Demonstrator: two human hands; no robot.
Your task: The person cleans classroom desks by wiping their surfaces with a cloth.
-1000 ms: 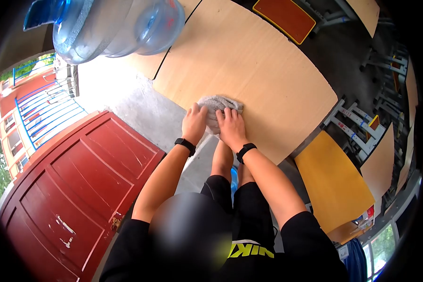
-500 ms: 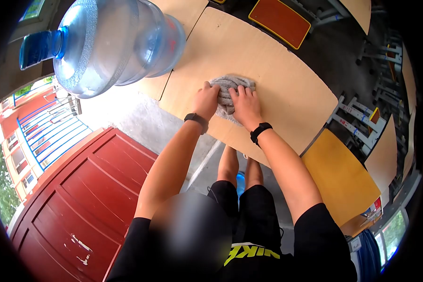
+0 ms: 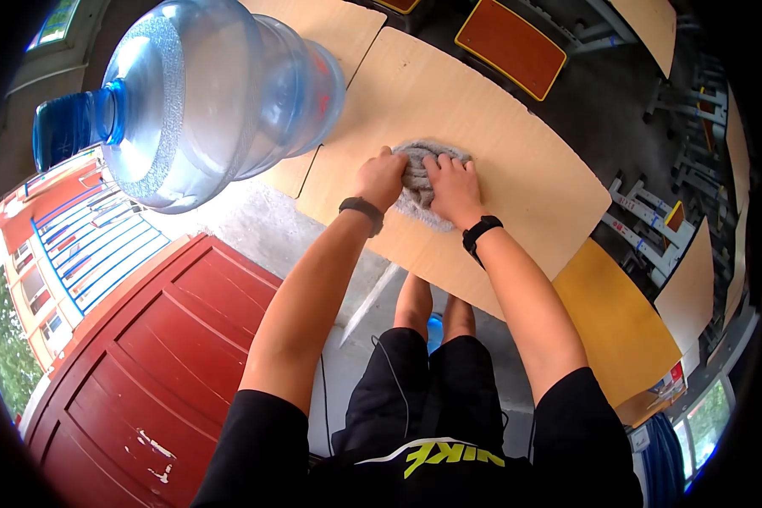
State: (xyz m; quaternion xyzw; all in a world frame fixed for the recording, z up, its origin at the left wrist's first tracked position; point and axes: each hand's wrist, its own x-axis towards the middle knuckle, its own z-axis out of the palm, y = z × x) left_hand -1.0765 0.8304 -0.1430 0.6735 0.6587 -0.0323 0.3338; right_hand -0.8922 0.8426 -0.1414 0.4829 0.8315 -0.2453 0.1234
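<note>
a crumpled grey fabric cloth [image 3: 416, 174] lies just in from the near edge of the pale tan, wood-grained worktop [image 3: 525, 190], gripped by the curled fingers of the left hand [image 3: 381, 179] and right hand [image 3: 455, 191]. work looks under way, but what is done or left cannot be told; the cloth's longer axis runs roughly near edge to far, neither end clearly leading.

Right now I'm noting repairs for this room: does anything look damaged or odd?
Yes: the red door shows pale patches where its paint looks chipped, breaking the even red. I see no spill on the desk; the cloth is merely bunched.
</note>
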